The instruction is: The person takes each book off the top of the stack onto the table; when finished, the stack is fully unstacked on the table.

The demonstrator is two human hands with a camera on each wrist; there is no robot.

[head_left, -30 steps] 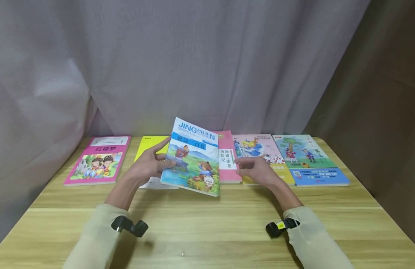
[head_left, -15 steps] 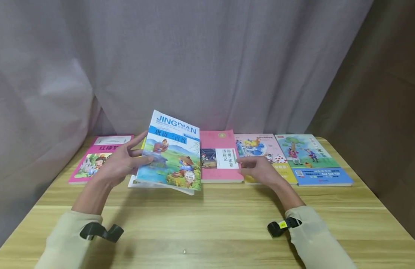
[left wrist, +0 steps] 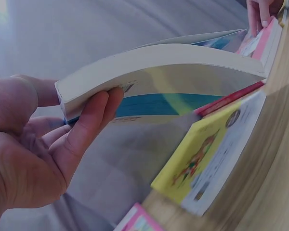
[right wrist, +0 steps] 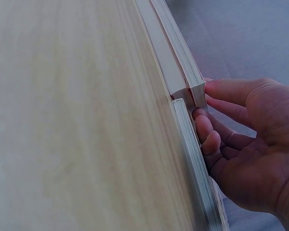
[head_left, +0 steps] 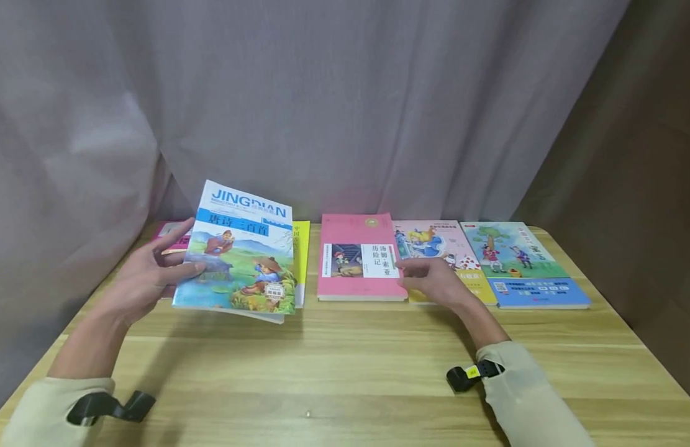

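While my left hand (head_left: pixel 143 276) pinches the blue book (head_left: pixel 238 257) at 9 o'clock, firm thumb pressure suits; right hand (head_left: pixel 440 282) touches the pink book (head_left: pixel 360 256) at 3 o'clock, can't tell if pinching.

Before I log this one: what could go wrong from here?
The left hand holds the raised book by one side only, and it bows in the left wrist view, so it might slip or flop.

The raised book partly covers the yellow book in the head view, so it could land on top if lowered there.

The right hand is at the right edge of the pink book, beside the pink-yellow book; a tug might shift both.
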